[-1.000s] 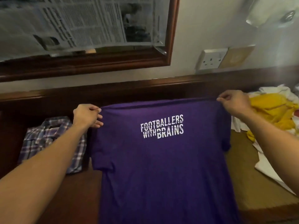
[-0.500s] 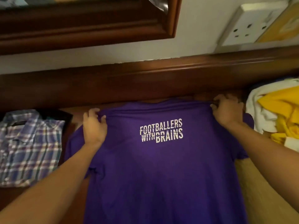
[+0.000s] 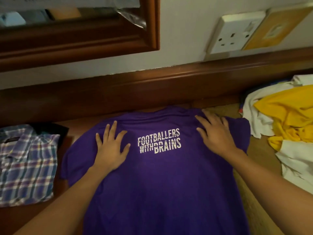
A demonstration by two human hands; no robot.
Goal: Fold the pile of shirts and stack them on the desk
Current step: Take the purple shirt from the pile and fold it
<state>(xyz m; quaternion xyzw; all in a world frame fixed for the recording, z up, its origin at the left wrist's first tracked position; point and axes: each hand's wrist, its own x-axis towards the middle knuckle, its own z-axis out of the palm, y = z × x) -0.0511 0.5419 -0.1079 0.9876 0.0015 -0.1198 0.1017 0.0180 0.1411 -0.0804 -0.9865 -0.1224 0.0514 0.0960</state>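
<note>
Two hands are in view, one purple T-shirt (image 3: 160, 184), one folded plaid shirt (image 3: 27, 167) and one loose heap (image 3: 277, 133) of unfolded clothes. How many garments the heap holds cannot be told. It shows one yellow garment (image 3: 291, 112) and white cloth (image 3: 259, 119) in more than one fold.

The purple T-shirt lies spread flat in the middle of the counter (image 3: 33, 219), collar end toward the wall and hem running off the bottom edge of the view. White lettering on it reads "FOOTBALLERS WITH BRAINS". Both short sleeves are spread out to the sides. Its right part lies over a tan mat (image 3: 259, 153) that covers the right side of the counter.

The left hand (image 3: 111, 150) lies palm down on the shirt just left of the lettering, fingers straight and spread, gripping nothing. The right hand (image 3: 215, 133) lies flat on the shoulder area to the right of the lettering, fingers extended toward the collar, also gripping nothing.

The plaid shirt sits at the left, just beside the purple sleeve, its collar toward the wall, with something dark under its far edge. The heap sits at the right, just beside the other sleeve. A dark wooden upstand (image 3: 152, 85) runs along the back of the counter. Above it on the wall are one white socket (image 3: 237, 33) and the corner of one wooden mirror frame (image 3: 101, 43).
</note>
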